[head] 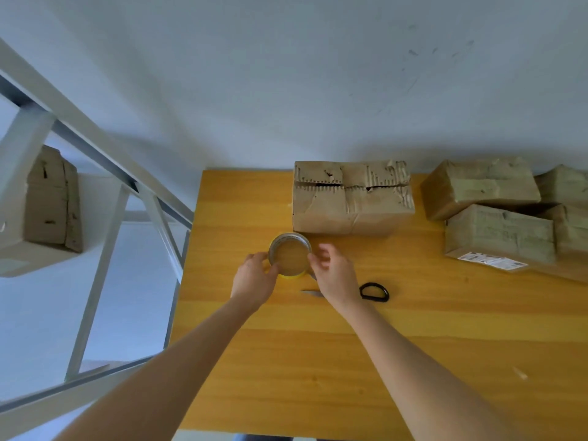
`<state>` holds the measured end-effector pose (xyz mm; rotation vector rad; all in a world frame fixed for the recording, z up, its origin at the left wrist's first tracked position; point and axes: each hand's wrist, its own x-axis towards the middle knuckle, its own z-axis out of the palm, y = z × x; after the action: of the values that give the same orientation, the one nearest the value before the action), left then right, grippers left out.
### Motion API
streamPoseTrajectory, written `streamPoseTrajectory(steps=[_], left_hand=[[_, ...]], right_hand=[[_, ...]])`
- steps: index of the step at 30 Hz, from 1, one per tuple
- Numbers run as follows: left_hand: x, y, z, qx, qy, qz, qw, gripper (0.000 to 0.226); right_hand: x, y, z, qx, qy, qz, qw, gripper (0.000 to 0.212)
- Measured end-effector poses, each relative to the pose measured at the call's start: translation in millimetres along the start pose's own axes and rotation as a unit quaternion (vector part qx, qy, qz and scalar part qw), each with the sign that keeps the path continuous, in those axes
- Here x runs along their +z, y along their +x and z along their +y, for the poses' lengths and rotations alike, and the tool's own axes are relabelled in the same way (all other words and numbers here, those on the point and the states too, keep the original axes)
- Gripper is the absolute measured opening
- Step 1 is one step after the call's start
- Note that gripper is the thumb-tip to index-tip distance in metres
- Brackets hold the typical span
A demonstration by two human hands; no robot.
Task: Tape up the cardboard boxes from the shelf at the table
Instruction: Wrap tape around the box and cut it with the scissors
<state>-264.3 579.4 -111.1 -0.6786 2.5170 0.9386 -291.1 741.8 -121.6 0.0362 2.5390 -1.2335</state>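
Our forearms cross the open near half of the desk (318,361), whose left edge runs close beside the shelf (95,192). Left hand (254,275) grips the tape roll (290,254). Right hand (334,272) is at its right rim, blurred, so we can't tell the grip. The worn cardboard box (350,198) sits just behind the roll, top seam gaping. Scissors (374,291) lie partly under the right wrist. Taped boxes (480,186) crowd the far right.

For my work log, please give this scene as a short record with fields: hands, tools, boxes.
left hand: grips tape roll
right hand: fingertips at roll's rim, grip unclear
scissors: on table, partly hidden by right wrist
middle box: top seam open
boxes at right: clustered on table
shelf: one box on it
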Motion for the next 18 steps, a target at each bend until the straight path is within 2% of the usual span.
streamPoseTrajectory(steps=[2, 5, 8, 10, 12, 14, 18], left_hand=[[-2.3, 0.8, -1.8, -0.005, -0.017, -0.007, 1.0, 0.043], [-6.7, -2.5, -1.8, -0.009, -0.046, -0.009, 0.999, 0.04], [-11.7, -7.8, -3.4, 0.005, -0.123, -0.011, 0.992, 0.031], [-19.2, -12.4, -3.5, 0.001, -0.201, -0.035, 0.979, 0.036], [-28.9, -16.5, -5.2, -0.006, -0.26, -0.062, 0.964, 0.054], [-38.3, -20.4, -7.3, -0.001, -0.257, -0.077, 0.963, 0.067], [-51.5, -27.7, -9.8, 0.054, -0.206, -0.073, 0.974, 0.053]], right_hand=[[5.8, 3.9, -4.6, 0.038, 0.047, 0.003, 0.998, 0.045], [13.0, 5.1, -8.6, 0.048, 0.059, 0.0, 0.997, 0.041], [17.5, 3.9, -8.1, 0.058, 0.064, -0.003, 0.996, 0.04], [14.8, 0.3, -10.8, 0.07, 0.081, -0.011, 0.994, 0.043], [11.9, -3.6, -14.9, 0.063, 0.095, -0.017, 0.993, 0.046], [10.6, -7.7, -20.7, 0.042, 0.11, -0.026, 0.993, 0.048], [8.1, -15.8, -41.5, 0.014, 0.127, -0.048, 0.991, 0.049]])
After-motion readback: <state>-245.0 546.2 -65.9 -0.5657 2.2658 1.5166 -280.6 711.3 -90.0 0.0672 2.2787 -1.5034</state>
